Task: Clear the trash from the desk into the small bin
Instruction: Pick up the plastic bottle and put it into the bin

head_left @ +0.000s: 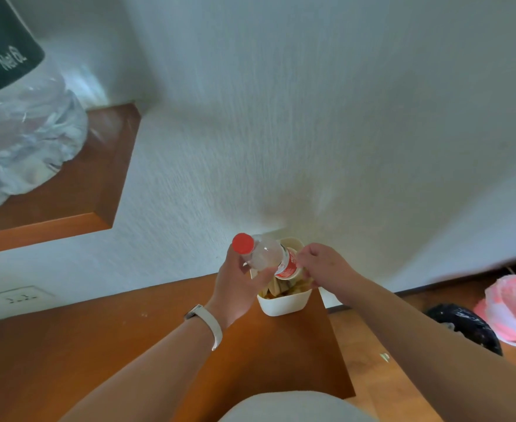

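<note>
Left hand [238, 284]: fingers and thumb wrapped round the middle of a clear plastic bottle [265, 254], which is tilted, red cap [243, 242] up and to the left, red-labelled lower end down and to the right. That lower end sits at the mouth of the small bin [284, 303]. A pale wristband [211, 324] circles the left wrist.

Right hand [323, 266]: fingers curled at the bin's right rim, just beside the bottle's label. Whether they pinch the rim, the bottle or some scrap cannot be told, as the knuckles hide the fingertips.

The small bin, white and round-cornered, stands on the far right corner of the brown wooden table [98, 345], against the white textured wall [311, 117]. Yellowish scraps [276, 289] lie inside it, under the bottle.

Left of the hands, a white wall socket [19, 296] is set just above the table's back edge. Higher on the left, a wooden shelf [92, 184] carries a large clear water jug [22, 132] with a dark label.

To the right of the table, on the wooden floor [387, 376], a black bag [463, 327] sits beside a pink-and-white plastic bag [512, 309].
</note>
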`<state>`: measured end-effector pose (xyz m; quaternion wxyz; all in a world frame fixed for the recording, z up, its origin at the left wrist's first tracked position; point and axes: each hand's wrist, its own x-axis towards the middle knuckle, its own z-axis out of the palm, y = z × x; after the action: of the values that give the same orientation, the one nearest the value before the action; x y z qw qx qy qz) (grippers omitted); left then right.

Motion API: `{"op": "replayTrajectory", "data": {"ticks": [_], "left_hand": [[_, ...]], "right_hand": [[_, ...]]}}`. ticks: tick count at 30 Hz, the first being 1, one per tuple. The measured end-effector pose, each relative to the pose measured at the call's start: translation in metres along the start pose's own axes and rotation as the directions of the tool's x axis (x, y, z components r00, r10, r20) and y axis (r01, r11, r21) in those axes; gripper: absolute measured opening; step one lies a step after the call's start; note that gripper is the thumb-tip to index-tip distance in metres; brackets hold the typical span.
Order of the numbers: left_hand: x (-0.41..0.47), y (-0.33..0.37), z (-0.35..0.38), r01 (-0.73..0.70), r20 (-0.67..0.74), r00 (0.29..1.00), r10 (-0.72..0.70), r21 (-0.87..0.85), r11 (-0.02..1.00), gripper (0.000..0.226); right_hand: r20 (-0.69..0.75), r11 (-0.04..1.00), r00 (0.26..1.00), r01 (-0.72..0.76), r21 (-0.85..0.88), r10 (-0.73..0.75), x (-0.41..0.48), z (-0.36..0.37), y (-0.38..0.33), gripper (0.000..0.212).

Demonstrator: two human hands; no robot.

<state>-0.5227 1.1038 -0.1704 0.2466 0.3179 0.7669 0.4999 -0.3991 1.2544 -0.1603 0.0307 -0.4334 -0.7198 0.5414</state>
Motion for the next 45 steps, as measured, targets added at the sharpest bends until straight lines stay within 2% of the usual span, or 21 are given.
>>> {"op": "replayTrajectory", "data": {"ticks": [3,8,10,15,24,31,37,40,45], "left_hand": [[0.002,-0.007,0.002,0.010,-0.009,1.000,-0.010,0.000,1.000,0.063],[-0.001,-0.014,-0.001,0.022,0.004,1.000,-0.022,0.012,1.000,0.066],[-0.007,-0.018,-0.002,0.011,0.014,1.000,-0.011,0.035,0.999,0.065],[-0.030,-0.028,-0.010,-0.041,0.051,0.998,0.036,0.088,0.995,0.057],[-0.051,-0.046,-0.022,0.058,0.085,0.995,-0.058,0.006,0.998,0.062],[-0.056,-0.037,-0.025,0.033,0.014,0.999,-0.032,-0.141,0.989,0.055],[-0.054,-0.024,-0.036,0.001,-0.062,0.998,-0.014,-0.206,0.978,0.046],[-0.052,-0.024,-0.043,0.006,-0.119,0.992,-0.035,-0.239,0.971,0.037],[-0.033,-0.019,-0.056,0.074,-0.167,0.975,-0.148,-0.384,0.920,0.045]], "right_hand": [[-0.007,0.999,1.000,0.029,-0.037,-0.029,-0.001,0.000,0.001,0.021],[-0.006,0.936,0.988,0.143,-0.323,-0.153,-0.010,0.000,-0.001,0.028],[0.017,0.907,0.979,0.195,-0.374,-0.204,-0.014,0.001,0.002,0.031],[0.053,0.901,0.973,0.227,-0.370,-0.223,-0.018,0.006,0.006,0.032],[0.078,0.897,0.971,0.238,-0.372,-0.226,-0.020,0.024,0.015,0.027],[0.034,0.894,0.965,0.254,-0.368,-0.260,-0.029,0.030,0.019,0.032],[0.095,0.781,0.916,0.383,-0.494,-0.389,-0.030,0.037,0.008,0.039],[0.083,0.771,0.925,0.356,-0.528,-0.370,-0.028,0.038,0.010,0.039],[0.060,0.785,0.947,0.297,-0.543,-0.317,-0.020,0.035,0.021,0.046]]}}
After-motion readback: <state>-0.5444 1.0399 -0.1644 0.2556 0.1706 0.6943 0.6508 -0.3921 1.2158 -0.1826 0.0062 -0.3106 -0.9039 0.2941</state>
